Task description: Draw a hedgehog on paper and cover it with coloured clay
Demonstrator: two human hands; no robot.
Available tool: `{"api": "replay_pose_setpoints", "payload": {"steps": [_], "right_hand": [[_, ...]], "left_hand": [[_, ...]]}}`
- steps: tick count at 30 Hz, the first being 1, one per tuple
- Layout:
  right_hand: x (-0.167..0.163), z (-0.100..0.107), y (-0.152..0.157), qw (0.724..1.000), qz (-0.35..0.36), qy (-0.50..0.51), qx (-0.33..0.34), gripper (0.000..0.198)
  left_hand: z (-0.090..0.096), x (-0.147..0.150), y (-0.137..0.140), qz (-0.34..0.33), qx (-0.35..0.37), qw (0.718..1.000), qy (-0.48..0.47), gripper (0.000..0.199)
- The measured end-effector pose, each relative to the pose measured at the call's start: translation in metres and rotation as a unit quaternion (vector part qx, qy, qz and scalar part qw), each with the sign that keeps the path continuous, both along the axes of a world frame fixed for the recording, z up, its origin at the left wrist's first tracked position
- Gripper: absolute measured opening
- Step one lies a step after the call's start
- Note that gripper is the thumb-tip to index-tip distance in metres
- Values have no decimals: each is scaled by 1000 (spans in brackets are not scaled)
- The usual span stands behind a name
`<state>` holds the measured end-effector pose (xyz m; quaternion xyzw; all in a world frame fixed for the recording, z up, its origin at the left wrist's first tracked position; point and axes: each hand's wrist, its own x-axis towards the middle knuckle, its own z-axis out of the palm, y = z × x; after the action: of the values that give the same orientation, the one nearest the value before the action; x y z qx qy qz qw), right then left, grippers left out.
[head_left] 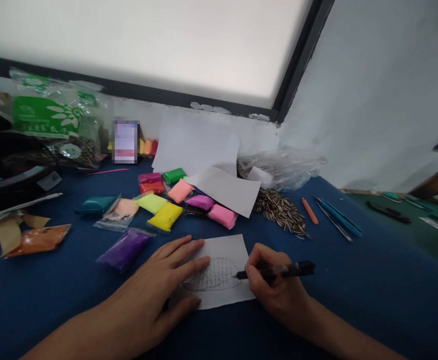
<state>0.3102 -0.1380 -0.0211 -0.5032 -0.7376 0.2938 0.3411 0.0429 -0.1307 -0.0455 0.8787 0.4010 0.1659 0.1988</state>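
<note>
A small sheet of white paper (222,245), smooth and roughly four-cornered, lies on the matt blue table covering (376,285). On it is an oval drawing (216,275) in thin dark lines, filled with rows of short curved strokes.

At the paper's 8 to 9 o'clock the left hand (154,285) lies flat, fingers spread over the sheet and thumb apart along its lower edge. At 3 to 4 o'clock the right hand (282,300) grips a slim black pen (299,270) between bent fingers; its tip is at the oval's 3 o'clock end, though contact with the paper is unclear.

From the sheet, a soft pink packet (222,215) lies at 12 o'clock, a pillow-shaped yellow packet (165,217) between 10 and 11, and a glossy, wrinkled purple packet (124,248) between 9 and 10. Larger loose white sheets (199,140) lie farther off at 12. Striped, pointed seeds (282,212) form a heap between 1 and 2, beside crinkled clear plastic (294,167). At 2 o'clock are a rounded orange stick (309,211) and slender blue tweezers (339,217).
</note>
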Motion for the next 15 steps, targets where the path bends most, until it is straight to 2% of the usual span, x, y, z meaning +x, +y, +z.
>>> {"api": "replay_pose_setpoints", "payload": {"steps": [6, 11, 15], "right_hand": [[-2, 2, 1, 1000, 8, -9, 1, 18], [-2, 3, 1, 1000, 2, -4, 3, 17], [-1, 1, 0, 1000, 24, 1, -5, 17]], "left_hand": [[-1, -2, 2, -26, -12, 1000, 10, 59], [-3, 1, -2, 7, 13, 1000, -20, 59], [-2, 4, -4, 13, 19, 999, -25, 58]]}}
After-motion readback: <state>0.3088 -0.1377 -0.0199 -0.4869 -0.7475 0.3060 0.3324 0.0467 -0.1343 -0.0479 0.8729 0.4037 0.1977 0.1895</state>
